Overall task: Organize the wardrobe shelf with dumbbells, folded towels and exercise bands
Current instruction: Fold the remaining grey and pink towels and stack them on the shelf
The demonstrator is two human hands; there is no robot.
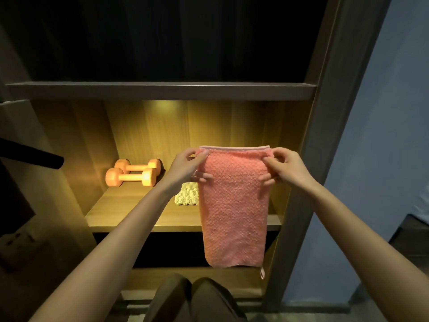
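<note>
Pink towel (233,205) held up in front of the lit shelf (130,212), hanging lengthwise; its lower end falls below the shelf's front edge, with a small loop at the bottom right corner. Left hand (188,168) pinches the towel's upper left corner, thumb and curled fingers closed on the cloth; right hand (285,167) pinches the upper right corner likewise. The top edge shows layered hems. Two orange dumbbells (131,176) lie side by side at the back left of the shelf. A cream knobbly cloth (186,197) rests at the shelf's centre, partly hidden behind towel and left hand. A dark bar (32,154) juts in left of the shelf.
</note>
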